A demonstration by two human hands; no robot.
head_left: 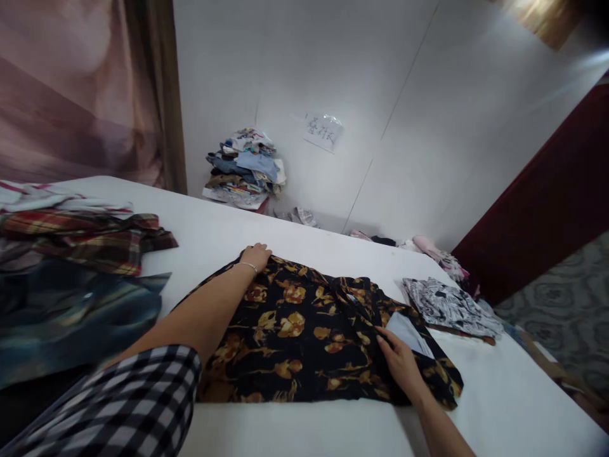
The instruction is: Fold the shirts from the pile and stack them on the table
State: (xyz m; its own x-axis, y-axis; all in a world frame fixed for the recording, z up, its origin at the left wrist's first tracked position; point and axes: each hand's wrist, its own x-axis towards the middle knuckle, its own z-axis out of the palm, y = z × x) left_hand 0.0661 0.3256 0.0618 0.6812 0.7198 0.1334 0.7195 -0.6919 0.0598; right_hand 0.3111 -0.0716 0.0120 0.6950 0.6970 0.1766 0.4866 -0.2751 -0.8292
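Note:
A black shirt point(290, 330) with gold and brown flowers lies spread sideways on the white table. At its far left corner, my left hand point(257, 256) is closed on the fabric, its fingertips partly hidden. My right hand point(399, 362) pinches the shirt near the front opening on the right side, thumb and fingers together on the cloth. Just beside those fingers, a pale flat patch point(410, 333) shows on the shirt; I cannot tell whether it is paper or cloth.
Loose shirts, including a red plaid shirt point(95, 238) and a blue garment point(85, 311), lie at the left. A folded stack point(247, 168) stands by the wall. A black-and-white printed garment point(450, 308) rests at the right. More clothes point(432, 247) lie along the far edge.

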